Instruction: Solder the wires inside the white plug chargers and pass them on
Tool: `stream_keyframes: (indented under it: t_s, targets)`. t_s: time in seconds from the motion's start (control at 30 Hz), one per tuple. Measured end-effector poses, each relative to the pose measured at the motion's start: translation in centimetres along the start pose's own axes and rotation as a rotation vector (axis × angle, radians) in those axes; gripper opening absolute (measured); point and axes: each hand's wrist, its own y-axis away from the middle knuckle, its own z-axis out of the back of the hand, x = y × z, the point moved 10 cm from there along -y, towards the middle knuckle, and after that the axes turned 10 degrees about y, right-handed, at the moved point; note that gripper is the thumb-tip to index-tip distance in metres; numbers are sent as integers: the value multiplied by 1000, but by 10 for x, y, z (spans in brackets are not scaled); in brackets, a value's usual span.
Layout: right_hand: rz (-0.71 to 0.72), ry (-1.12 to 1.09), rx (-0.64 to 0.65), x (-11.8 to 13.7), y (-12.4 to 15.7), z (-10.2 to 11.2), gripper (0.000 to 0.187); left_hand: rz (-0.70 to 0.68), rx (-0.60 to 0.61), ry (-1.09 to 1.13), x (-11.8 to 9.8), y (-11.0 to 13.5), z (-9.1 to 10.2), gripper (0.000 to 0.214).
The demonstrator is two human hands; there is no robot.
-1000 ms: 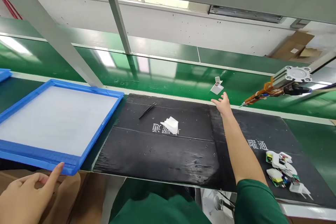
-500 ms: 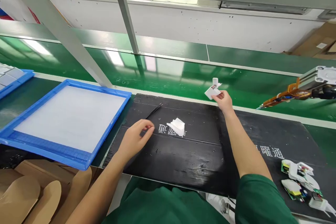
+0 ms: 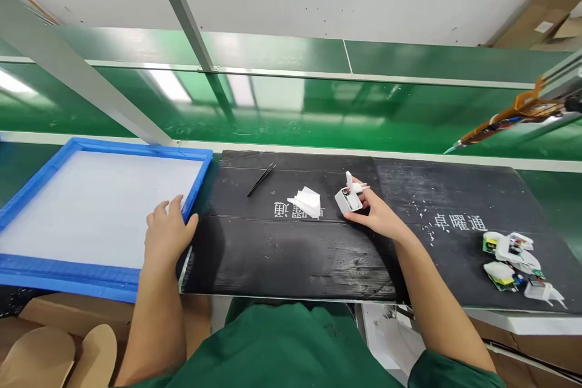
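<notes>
My right hand (image 3: 376, 214) holds a small white plastic part (image 3: 348, 197) with an open shell, just above the black mat (image 3: 291, 260). Fingers pinch it from the right. My left hand (image 3: 167, 232) rests on the right edge of the blue tray (image 3: 68, 282), fingers curled over its rim. The tray holds a white sheet and lies at the left. A folded white piece (image 3: 306, 200) lies on the mat left of the held part. Black tweezers (image 3: 260, 179) lie further left near the mat's back edge.
A green conveyor belt (image 3: 291, 109) runs behind the mat. Several white charger parts with circuit boards (image 3: 513, 267) sit at the mat's right end. An orange tool (image 3: 504, 121) hangs at the right above the belt. Cardboard pieces (image 3: 54, 351) lie below the tray.
My right hand has brought the white part from the belt back to the mat's middle. My left hand has moved left from the mat onto the tray's right edge.
</notes>
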Motion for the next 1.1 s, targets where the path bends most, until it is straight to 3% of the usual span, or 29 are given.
stream_keyframes:
  t_s: [0.07,0.13,0.43,0.53,0.6,0.7,0.77,0.87,1.0,1.1]
  targets:
    - [35,31,42,1,-1,-6,61,31,19,-8,17,7,-4,53]
    - [44,64,57,1,-2,-13,58,24,-28,23,17,12,-2,46]
    - [50,115,-93,15,4,-18,55,32,-111,189,-22,17,-6,47]
    - [92,160,-163,28,9,-9,56,-142,-211,309,-66,34,12,51]
    - [196,207,-222,47,14,-3,54,-466,-213,443,-126,57,23,48]
    - [342,280,-291,74,21,4,50,-1049,-116,557,-223,109,26,52]
    - [368,327,-317,83,25,6,50,-1210,-45,571,-262,123,17,57]
    - [374,368,-368,89,33,9,52,-1227,33,596,-286,114,-2,65]
    - [334,400,-530,91,47,17,55,-1146,155,707,-284,98,-28,76]
    - [339,430,-645,98,52,18,57,-1002,321,864,-279,94,-46,83]
